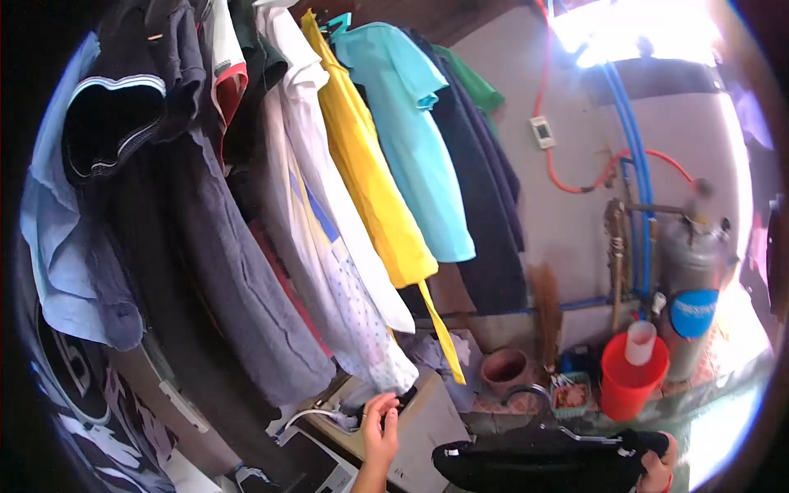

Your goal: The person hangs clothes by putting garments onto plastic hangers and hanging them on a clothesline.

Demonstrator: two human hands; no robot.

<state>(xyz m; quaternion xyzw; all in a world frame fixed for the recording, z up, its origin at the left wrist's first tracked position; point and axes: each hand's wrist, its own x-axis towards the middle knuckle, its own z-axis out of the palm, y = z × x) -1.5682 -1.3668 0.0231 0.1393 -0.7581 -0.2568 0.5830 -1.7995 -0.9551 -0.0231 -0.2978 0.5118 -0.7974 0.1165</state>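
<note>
Item one: black garment [526, 470] on a hanger [590, 439], five o'clock; my right hand [657, 470] is gripping its end, best holding it level against slipping. Item two: left hand [379, 434], six o'clock, empty, fingers loosely parted, hovering beside dotted cloth [362, 308].

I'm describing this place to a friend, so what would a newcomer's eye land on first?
Probably the bright yellow garment and the turquoise shirt beside it, hanging among darker and paler clothes. After that, the red bucket on the right, beside a grey tank with a blue label.
</note>
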